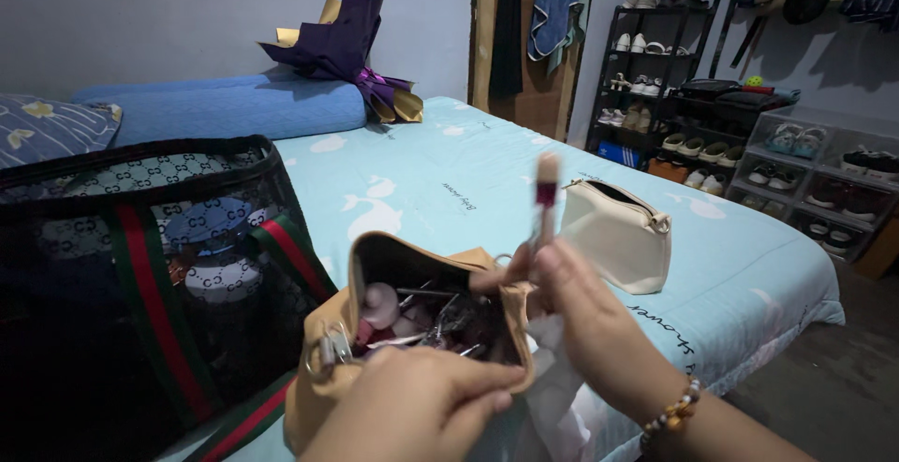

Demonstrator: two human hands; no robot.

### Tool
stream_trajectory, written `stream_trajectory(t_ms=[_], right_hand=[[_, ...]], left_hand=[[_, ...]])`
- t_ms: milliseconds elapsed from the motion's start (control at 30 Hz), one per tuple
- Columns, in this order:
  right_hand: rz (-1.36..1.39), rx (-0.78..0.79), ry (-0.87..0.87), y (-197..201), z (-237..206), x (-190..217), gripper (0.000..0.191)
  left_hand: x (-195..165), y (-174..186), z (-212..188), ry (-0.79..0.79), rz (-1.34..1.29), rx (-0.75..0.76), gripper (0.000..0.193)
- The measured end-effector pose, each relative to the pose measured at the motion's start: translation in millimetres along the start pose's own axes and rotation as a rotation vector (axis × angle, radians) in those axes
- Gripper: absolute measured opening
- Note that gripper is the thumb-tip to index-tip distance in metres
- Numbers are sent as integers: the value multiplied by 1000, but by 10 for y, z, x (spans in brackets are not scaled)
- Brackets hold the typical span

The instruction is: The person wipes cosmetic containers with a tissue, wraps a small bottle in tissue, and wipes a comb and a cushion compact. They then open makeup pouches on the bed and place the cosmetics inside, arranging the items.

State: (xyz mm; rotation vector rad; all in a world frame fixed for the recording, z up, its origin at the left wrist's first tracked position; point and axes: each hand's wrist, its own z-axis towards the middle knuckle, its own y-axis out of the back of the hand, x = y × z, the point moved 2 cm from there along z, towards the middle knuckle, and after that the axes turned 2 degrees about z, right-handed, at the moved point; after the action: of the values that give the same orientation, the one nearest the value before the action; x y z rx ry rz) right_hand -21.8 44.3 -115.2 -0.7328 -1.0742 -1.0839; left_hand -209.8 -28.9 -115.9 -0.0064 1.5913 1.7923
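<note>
Lower centre of frame: tan pouch (412, 331), mouth open, gripped at its near edge by left hand (412, 410). Right hand (581, 308) fingers pinch slim tube (546, 202), upright, directly above pouch's right rim.

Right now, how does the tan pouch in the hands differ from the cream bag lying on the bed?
The tan pouch gapes open, crammed with small items; the cream bag looks empty. The left hand holds the pouch, while the bag lies untouched on the bed. The pouch is darker. Both are small zip bags.
</note>
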Motion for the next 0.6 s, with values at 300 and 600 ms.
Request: stream_trajectory(t_ms=[300,600], right_hand=[[193,51,-12,38,-28,-302,36],[139,-68,-141,162,-108,-167,40]], left_hand=[[93,486,17,454,-24,-356,31],[341,722,324,333,198,-126,56]])
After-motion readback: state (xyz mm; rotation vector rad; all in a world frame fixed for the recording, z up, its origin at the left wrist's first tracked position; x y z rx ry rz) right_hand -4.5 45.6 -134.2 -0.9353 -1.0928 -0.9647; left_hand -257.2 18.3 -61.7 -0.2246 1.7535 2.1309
